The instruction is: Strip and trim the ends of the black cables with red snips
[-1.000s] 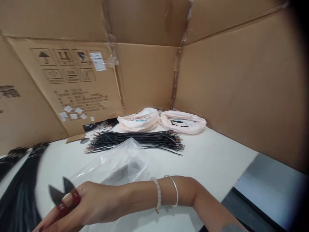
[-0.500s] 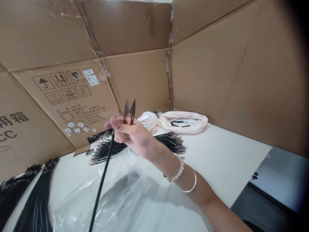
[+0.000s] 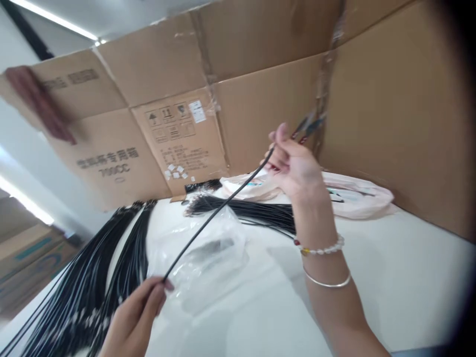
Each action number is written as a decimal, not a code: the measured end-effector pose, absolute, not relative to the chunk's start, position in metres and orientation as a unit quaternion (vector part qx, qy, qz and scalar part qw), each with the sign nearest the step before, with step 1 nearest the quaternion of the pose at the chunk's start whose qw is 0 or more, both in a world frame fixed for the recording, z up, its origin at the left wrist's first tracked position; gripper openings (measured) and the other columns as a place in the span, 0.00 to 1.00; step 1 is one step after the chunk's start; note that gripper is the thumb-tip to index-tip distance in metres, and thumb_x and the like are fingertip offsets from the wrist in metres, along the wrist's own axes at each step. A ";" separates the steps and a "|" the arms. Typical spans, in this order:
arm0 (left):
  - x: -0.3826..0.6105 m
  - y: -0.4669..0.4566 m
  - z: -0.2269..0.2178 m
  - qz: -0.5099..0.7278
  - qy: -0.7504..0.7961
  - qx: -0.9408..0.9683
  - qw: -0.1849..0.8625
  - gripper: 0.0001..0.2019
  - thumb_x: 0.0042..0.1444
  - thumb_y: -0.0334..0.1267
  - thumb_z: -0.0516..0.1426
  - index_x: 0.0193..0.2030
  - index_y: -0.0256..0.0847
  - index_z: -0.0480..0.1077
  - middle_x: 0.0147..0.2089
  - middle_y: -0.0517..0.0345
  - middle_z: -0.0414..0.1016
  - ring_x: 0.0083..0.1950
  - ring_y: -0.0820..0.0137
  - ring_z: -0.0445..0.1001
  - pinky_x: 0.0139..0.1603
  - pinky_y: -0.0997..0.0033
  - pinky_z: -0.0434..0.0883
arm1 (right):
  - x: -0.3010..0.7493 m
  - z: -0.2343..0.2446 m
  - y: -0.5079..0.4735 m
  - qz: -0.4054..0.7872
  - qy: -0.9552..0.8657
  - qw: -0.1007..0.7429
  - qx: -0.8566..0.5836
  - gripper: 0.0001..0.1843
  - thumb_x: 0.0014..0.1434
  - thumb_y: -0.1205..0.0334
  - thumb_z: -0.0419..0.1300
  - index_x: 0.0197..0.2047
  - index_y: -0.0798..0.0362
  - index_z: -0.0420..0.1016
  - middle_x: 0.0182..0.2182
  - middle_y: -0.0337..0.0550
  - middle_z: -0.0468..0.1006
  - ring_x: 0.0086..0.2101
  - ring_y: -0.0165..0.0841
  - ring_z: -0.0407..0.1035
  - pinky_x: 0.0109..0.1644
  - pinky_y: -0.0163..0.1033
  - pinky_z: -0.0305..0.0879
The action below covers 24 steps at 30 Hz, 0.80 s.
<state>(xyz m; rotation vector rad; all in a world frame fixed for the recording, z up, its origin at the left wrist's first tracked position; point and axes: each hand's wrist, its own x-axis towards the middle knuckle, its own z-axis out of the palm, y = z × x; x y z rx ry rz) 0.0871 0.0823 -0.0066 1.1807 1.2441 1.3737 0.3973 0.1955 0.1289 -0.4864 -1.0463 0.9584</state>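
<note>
A black cable (image 3: pixel 219 208) runs slantwise between my two hands, above the white table. My left hand (image 3: pixel 137 312), low in the view, pinches its lower end between thumb and fingers. My right hand (image 3: pixel 295 161) is raised and closed around the upper end. Tucked in that same hand is a pair of red-handled thread snips (image 3: pixel 308 128), blades pointing up and right, blurred by motion. Beneath the cable lies a clear plastic bag (image 3: pixel 208 263). Behind it is a bundle of black cables (image 3: pixel 256 210), partly covered by my right forearm.
Large bundles of black cables (image 3: pixel 92 267) lie on the left of the table (image 3: pixel 372 277). Pale plastic bags (image 3: pixel 372 201) with small parts inside stand at the back. Cardboard walls (image 3: pixel 267 109) close off the rear and right; a dark red cloth (image 3: pixel 39 101) hangs over the left one.
My left hand has come into view, gripping the cable. My right hand has moved up and right with the cable and snips, and the view has swung left.
</note>
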 end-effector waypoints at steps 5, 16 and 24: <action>0.093 0.097 0.011 0.595 0.454 0.442 0.494 0.21 0.45 0.51 0.70 0.30 0.34 0.73 0.19 0.68 0.57 0.18 0.84 0.50 0.16 0.88 0.52 | 0.403 0.134 0.183 0.424 -0.399 0.778 -0.236 0.28 0.76 0.63 0.43 0.23 0.52 0.68 0.09 0.25 0.42 0.16 0.26 0.30 0.22 0.35 0.39; 0.094 0.092 0.065 0.704 0.287 0.317 0.567 0.14 0.70 0.33 0.45 0.33 0.37 0.65 0.21 0.71 0.49 0.15 0.83 0.44 0.12 0.85 0.48 | 0.396 0.131 0.148 0.407 -0.480 0.741 -0.235 0.25 0.74 0.66 0.46 0.29 0.51 0.77 0.08 0.26 0.44 0.15 0.26 0.30 0.26 0.39 0.39; 0.094 0.083 0.073 0.794 0.229 0.262 0.498 0.15 0.71 0.32 0.44 0.33 0.36 0.66 0.19 0.71 0.52 0.14 0.84 0.46 0.12 0.84 0.50 | 0.368 0.125 0.151 0.432 -0.546 0.686 -0.210 0.22 0.75 0.61 0.43 0.39 0.47 0.77 0.12 0.26 0.42 0.17 0.27 0.32 0.27 0.38 0.44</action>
